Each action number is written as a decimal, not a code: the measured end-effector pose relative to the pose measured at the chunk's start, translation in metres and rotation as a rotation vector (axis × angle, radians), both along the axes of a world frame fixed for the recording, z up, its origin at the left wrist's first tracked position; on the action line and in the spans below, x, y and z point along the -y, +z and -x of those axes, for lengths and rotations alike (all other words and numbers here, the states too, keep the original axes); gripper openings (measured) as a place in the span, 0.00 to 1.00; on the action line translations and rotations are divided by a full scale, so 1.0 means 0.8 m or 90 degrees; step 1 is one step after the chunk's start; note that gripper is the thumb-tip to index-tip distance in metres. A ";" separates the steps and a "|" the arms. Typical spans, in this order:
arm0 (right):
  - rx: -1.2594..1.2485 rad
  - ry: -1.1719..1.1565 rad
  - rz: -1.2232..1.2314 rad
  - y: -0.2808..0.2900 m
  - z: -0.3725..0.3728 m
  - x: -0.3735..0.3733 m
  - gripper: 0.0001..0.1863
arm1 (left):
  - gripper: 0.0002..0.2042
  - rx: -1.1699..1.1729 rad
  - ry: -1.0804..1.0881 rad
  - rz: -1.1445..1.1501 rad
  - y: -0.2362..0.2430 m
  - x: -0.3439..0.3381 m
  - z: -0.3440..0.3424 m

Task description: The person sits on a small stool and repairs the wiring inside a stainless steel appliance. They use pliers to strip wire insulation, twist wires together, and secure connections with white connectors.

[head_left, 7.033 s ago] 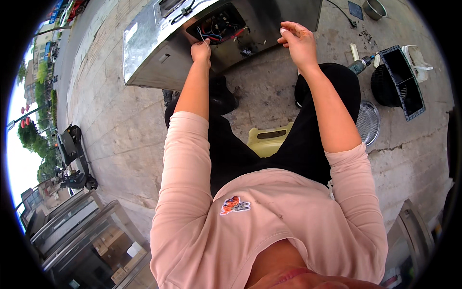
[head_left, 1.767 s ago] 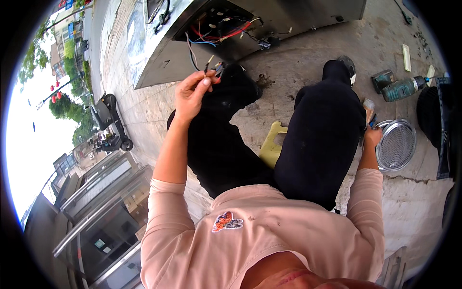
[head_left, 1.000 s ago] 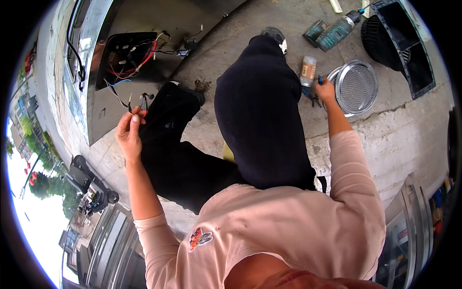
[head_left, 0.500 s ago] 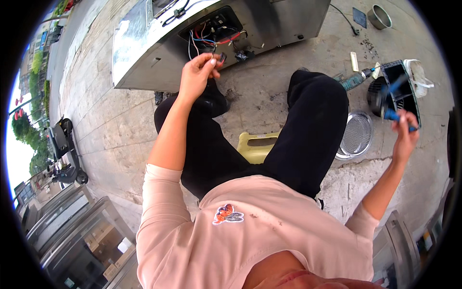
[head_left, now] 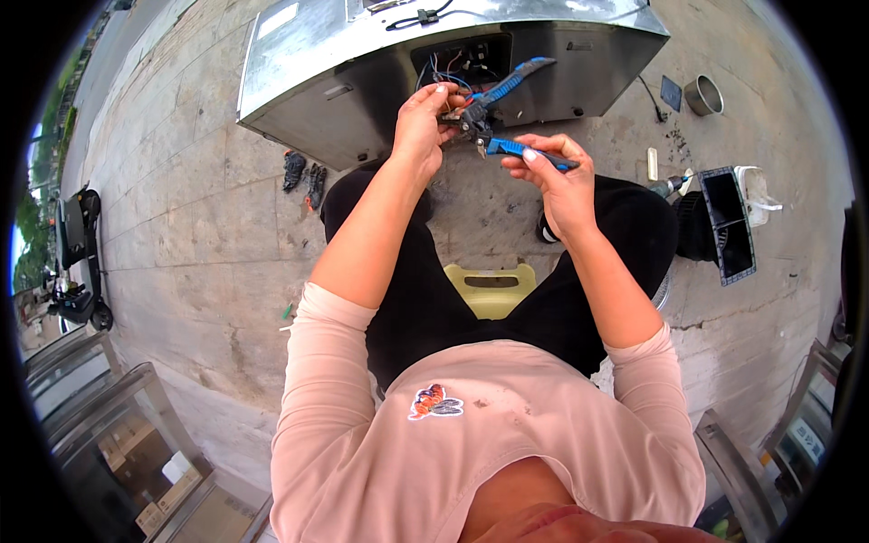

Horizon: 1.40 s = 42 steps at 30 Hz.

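Observation:
My right hand [head_left: 563, 176] grips one blue-and-black handle of a wire stripper [head_left: 503, 147], whose two handles stand spread wide apart. The tool's dark head meets the fingertips of my left hand [head_left: 424, 127]. My left fingers are pinched on thin wires [head_left: 463, 83], partly hidden by the hand and the tool. These wires, blue, red and pale, come out of a dark opening [head_left: 493, 54] in the side of a stainless steel cabinet [head_left: 579, 77]. The tool's other handle points up toward that opening.
At the right lie a black divided bin [head_left: 730, 217], a power drill [head_left: 668, 185] and a metal pot [head_left: 703, 95]. A yellow stool [head_left: 493, 282] shows between my legs. Dark shoes [head_left: 294, 170] sit left of the cabinet, and a scooter [head_left: 80, 258] stands farther left.
My right hand has brought the wire stripper from beside the black bin to my left hand at the wires. The cabinet now appears farther right in view.

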State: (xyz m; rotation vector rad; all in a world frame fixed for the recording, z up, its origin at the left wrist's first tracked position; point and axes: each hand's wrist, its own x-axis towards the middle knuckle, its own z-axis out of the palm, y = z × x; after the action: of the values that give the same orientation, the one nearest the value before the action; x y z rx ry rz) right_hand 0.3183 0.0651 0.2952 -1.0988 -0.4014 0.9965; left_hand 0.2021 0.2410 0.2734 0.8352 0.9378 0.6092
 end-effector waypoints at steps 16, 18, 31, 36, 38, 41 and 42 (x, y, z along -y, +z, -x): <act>1.240 0.200 0.117 0.074 0.006 -0.003 0.35 | 0.09 -0.083 -0.077 -0.080 -0.002 -0.005 0.007; 1.452 0.107 0.143 0.079 0.012 -0.023 0.36 | 0.08 -0.083 -0.077 -0.091 -0.004 -0.004 0.007; 1.101 0.377 0.320 0.043 -0.022 -0.011 0.33 | 0.15 -0.001 -0.353 -0.055 0.019 -0.013 0.027; 1.139 0.351 0.279 0.080 -0.010 0.011 0.39 | 0.13 0.111 -0.385 -0.015 0.051 -0.012 0.041; 1.270 0.315 0.241 0.098 -0.011 -0.003 0.39 | 0.11 0.209 -0.307 -0.029 0.041 -0.021 0.041; 1.184 0.353 0.197 0.107 -0.030 -0.014 0.39 | 0.10 0.223 -0.270 -0.015 0.055 -0.018 0.039; 1.130 0.374 0.175 0.106 -0.036 -0.015 0.39 | 0.10 0.224 -0.253 -0.018 0.057 -0.019 0.042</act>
State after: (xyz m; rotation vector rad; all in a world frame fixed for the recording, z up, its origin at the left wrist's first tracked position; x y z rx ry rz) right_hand 0.3472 0.0772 0.3804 -1.9772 -2.1327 0.2587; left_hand 0.1688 0.2564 0.3191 0.8757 0.4268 0.4042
